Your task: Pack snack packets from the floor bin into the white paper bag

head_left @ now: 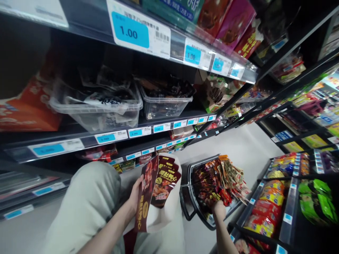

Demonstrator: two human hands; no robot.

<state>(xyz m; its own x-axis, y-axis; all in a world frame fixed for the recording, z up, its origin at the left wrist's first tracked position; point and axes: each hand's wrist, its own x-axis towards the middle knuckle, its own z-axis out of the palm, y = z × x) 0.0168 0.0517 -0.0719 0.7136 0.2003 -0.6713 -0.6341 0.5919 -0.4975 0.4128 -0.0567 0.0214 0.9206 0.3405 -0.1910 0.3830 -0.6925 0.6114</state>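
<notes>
Card box in left hand; right hand among packets in basket

Clock directions read on the head view, twelve at the top.

Item 1. Left hand [135, 194]: closed around the nine o'clock wall of an open card box [144, 208]; fingertips partly out of sight.

Item 2. Right hand [219, 211]: on the dark packets [205, 180] in the basket [206, 222]. Fingers sunk among the goods; whether spread or pinching, cannot tell.

Key relation. The card box lies between nine and ten o'clock from the right hand, beyond the basket handle. Its long axis runs roughly one to seven o'clock. The left hand is the nearer, touching it; the right hand stands well apart from it and touches the basket's contents.

Item 3. Brown packets [161, 187]: in the card box, overlapping, tops stepped towards one o'clock, pale interior showing below them.

Item 4. Pale packets [230, 173]: fanned at one o'clock from the right hand, some over the basket's edge.

Item 5. Clear tub [113, 109]: on the shelf at eleven o'clock from the left hand, holding wrapped goods.

Obscured: the card box's underside; the number of packets in either container; the smaller label print, blurred; the shelf backs, lost in shadow.
</notes>
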